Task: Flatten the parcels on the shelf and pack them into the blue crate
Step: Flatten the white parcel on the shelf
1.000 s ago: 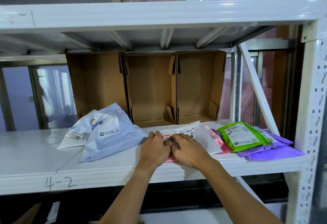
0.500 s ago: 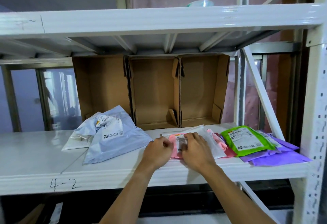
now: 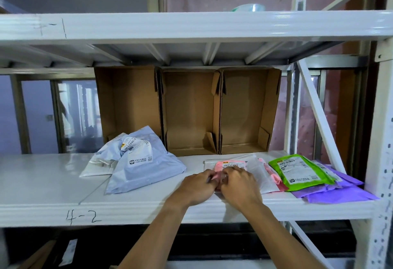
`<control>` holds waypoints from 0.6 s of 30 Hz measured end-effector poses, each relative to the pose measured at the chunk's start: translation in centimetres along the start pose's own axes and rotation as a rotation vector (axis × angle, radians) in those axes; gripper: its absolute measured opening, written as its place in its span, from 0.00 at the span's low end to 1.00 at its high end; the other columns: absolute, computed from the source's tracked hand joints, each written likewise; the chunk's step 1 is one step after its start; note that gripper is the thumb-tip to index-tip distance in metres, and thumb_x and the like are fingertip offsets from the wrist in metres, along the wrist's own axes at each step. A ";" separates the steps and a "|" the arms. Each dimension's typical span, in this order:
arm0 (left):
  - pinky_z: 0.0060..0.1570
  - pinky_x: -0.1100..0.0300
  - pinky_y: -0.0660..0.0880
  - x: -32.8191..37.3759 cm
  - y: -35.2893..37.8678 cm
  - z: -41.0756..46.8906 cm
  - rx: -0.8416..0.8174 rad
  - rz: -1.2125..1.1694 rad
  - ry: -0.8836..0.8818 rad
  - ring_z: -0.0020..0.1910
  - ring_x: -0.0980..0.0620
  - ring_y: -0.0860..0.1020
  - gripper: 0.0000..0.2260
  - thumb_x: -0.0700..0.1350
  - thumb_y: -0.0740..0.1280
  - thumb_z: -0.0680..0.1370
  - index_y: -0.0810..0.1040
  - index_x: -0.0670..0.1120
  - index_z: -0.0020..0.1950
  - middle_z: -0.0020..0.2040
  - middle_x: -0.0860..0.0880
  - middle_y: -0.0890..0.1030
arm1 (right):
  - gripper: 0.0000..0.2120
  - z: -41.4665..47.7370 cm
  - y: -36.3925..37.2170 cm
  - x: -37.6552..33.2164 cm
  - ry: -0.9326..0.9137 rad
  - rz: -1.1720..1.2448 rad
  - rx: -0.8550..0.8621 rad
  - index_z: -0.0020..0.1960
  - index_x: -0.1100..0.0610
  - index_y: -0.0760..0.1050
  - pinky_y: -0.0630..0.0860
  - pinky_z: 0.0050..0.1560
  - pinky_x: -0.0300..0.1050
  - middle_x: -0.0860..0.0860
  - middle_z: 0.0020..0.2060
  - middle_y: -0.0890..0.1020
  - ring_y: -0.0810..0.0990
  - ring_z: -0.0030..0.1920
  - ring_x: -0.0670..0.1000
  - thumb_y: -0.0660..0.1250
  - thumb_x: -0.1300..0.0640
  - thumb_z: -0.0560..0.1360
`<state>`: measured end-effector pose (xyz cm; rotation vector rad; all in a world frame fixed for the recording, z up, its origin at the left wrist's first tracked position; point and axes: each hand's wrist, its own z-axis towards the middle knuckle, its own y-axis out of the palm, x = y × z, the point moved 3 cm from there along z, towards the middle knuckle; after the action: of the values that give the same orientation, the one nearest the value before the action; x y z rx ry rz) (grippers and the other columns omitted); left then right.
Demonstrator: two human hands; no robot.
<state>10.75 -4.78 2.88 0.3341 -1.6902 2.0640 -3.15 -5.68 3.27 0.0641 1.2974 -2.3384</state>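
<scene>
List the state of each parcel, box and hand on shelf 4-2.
pink parcel: flat, gripped at near edge
left hand: curled on pink parcel
right hand: curled on pink parcel
pale blue parcel: puffy, untouched
green parcel: flat, atop purple parcels
cardboard boxes: on their sides, open, empty

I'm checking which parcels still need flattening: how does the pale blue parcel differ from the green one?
The pale blue parcel bulges and is creased; the green parcel lies flat. The pale blue parcel sits at the left of the shelf; the green parcel sits at the right, overlapping purple parcels. The pale blue parcel looks larger than the green parcel. Both carry white labels.
</scene>
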 end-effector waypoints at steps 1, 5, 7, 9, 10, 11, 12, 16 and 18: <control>0.65 0.53 0.68 0.2 0.0 -0.1 0.001 0.021 0.015 0.69 0.45 0.73 0.19 0.58 0.53 0.84 0.69 0.59 0.74 0.72 0.50 0.75 | 0.13 0.1 0.0 0.0 0.006 0.000 -0.009 0.59 0.55 0.79 0.74 0.58 0.46 0.52 0.54 0.83 0.80 0.53 0.53 0.64 0.55 0.76; 0.67 0.51 0.67 0.7 0.0 -0.4 0.016 0.090 0.070 0.70 0.44 0.72 0.20 0.56 0.51 0.84 0.69 0.57 0.75 0.73 0.49 0.73 | 0.15 0.2 -0.1 -0.4 -0.002 -0.051 -0.051 0.62 0.56 0.76 0.73 0.61 0.45 0.52 0.57 0.82 0.79 0.56 0.52 0.66 0.52 0.78; 0.68 0.50 0.67 0.7 0.0 -0.7 0.036 0.104 0.080 0.69 0.44 0.72 0.20 0.55 0.51 0.84 0.70 0.55 0.74 0.73 0.47 0.73 | 0.20 0.0 -0.1 -0.6 -0.013 -0.087 -0.090 0.64 0.56 0.74 0.71 0.64 0.46 0.52 0.60 0.80 0.77 0.60 0.52 0.68 0.48 0.76; 0.69 0.49 0.67 0.8 -0.2 -1.1 0.080 0.114 0.089 0.70 0.45 0.71 0.20 0.53 0.51 0.84 0.70 0.52 0.74 0.72 0.46 0.73 | 0.24 -0.1 -0.2 -0.8 -0.025 -0.133 -0.117 0.66 0.56 0.72 0.69 0.66 0.48 0.53 0.61 0.79 0.76 0.62 0.53 0.69 0.45 0.75; 0.70 0.49 0.67 0.9 -0.3 -1.3 0.111 0.120 0.091 0.70 0.45 0.71 0.20 0.53 0.51 0.84 0.70 0.51 0.73 0.72 0.46 0.73 | 0.25 -0.1 -0.3 -0.8 -0.032 -0.159 -0.119 0.66 0.56 0.72 0.68 0.67 0.48 0.53 0.62 0.79 0.76 0.62 0.53 0.69 0.43 0.75; 0.69 0.49 0.68 1.0 -0.4 -1.5 0.139 0.116 0.088 0.69 0.45 0.72 0.21 0.53 0.51 0.84 0.71 0.49 0.73 0.71 0.45 0.75 | 0.26 0.0 -0.4 -1.0 -0.038 -0.186 -0.116 0.66 0.56 0.72 0.68 0.67 0.48 0.53 0.62 0.79 0.76 0.62 0.53 0.69 0.42 0.74; 0.67 0.49 0.70 0.9 -0.6 -2.0 0.155 0.102 0.080 0.67 0.44 0.74 0.21 0.53 0.51 0.83 0.73 0.48 0.71 0.69 0.45 0.77 | 0.26 -0.1 -0.5 -1.2 -0.051 -0.210 -0.101 0.65 0.56 0.73 0.68 0.67 0.48 0.53 0.61 0.79 0.76 0.62 0.53 0.69 0.41 0.74; 0.62 0.52 0.71 0.4 -1.5 -3.4 0.169 0.052 0.073 0.63 0.43 0.76 0.17 0.49 0.55 0.84 0.76 0.46 0.67 0.65 0.43 0.79 | 0.22 -0.2 -0.9 -2.3 -0.054 -0.186 -0.044 0.62 0.53 0.75 0.70 0.66 0.45 0.51 0.57 0.80 0.77 0.57 0.50 0.71 0.43 0.73; 0.65 0.51 0.69 -0.2 -2.4 -3.9 0.195 0.059 0.074 0.66 0.44 0.74 0.18 0.49 0.57 0.84 0.73 0.46 0.71 0.68 0.44 0.77 | 0.20 -0.2 -0.9 -3.3 -0.057 -0.146 -0.033 0.65 0.53 0.73 0.69 0.68 0.46 0.51 0.60 0.79 0.76 0.60 0.51 0.68 0.46 0.77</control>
<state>12.44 -0.68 4.06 0.2678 -1.4761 2.2618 -0.66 -3.86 4.69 -0.1113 1.3539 -2.4201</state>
